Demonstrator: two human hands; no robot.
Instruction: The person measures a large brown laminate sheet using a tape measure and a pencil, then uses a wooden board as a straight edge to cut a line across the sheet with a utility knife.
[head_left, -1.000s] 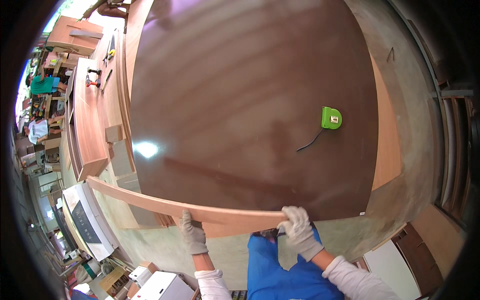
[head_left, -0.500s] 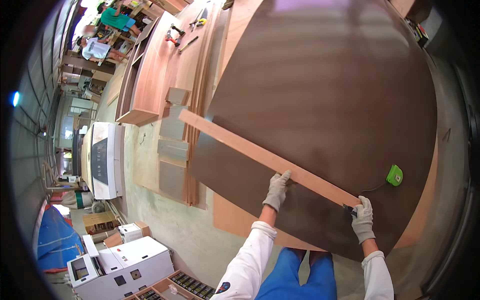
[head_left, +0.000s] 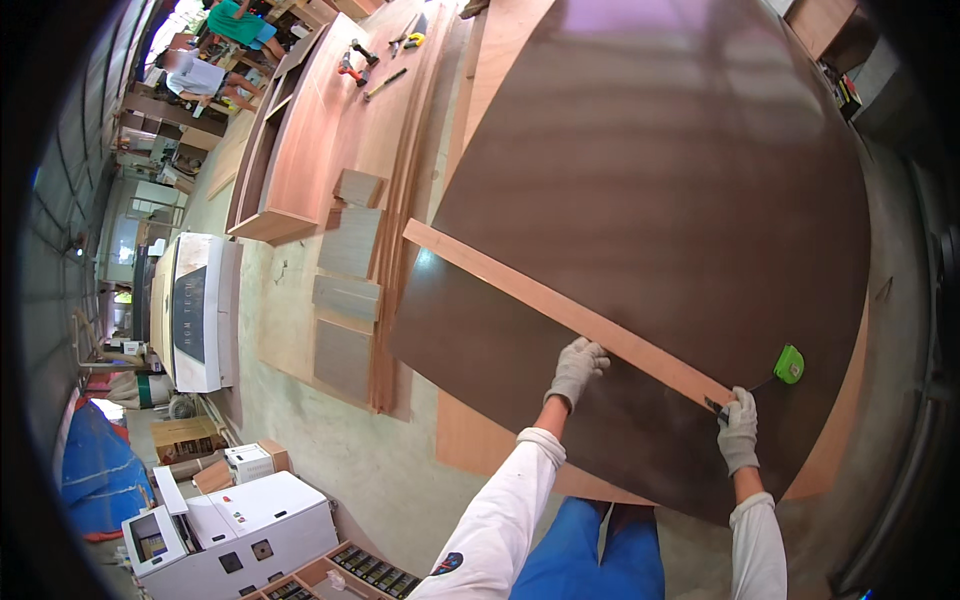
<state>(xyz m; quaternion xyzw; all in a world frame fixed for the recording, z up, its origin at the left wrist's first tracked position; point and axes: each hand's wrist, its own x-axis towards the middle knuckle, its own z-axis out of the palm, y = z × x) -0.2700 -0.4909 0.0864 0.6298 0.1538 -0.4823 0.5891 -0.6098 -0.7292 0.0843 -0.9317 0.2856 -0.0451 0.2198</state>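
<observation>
A long, straight strip of light reddish wood [head_left: 540,300] lies slantwise across a large dark brown panel [head_left: 680,230]. My left hand [head_left: 578,370], in a pale work glove, has its fingers curled against the strip's near edge, past its middle. At the strip's right end, my gloved right hand [head_left: 738,430] is closed around a small black knife-like tool [head_left: 714,406], partly hidden by the fingers. A bright green tape measure [head_left: 789,364] rests on the panel beyond my right hand, with a dark piece reaching from it toward that hand.
Lighter wood sheets [head_left: 480,430] stick out beneath the panel. To the left, stacked boards [head_left: 400,200] carry a cordless drill [head_left: 355,65] and a hammer [head_left: 385,85]. A wooden cabinet [head_left: 290,190], white machine [head_left: 240,540] and two people [head_left: 205,75] are farther left.
The strip has shifted to the right, its far left end now over the brown panel. My left hand has moved right and slightly down with it. The view has shifted a little.
</observation>
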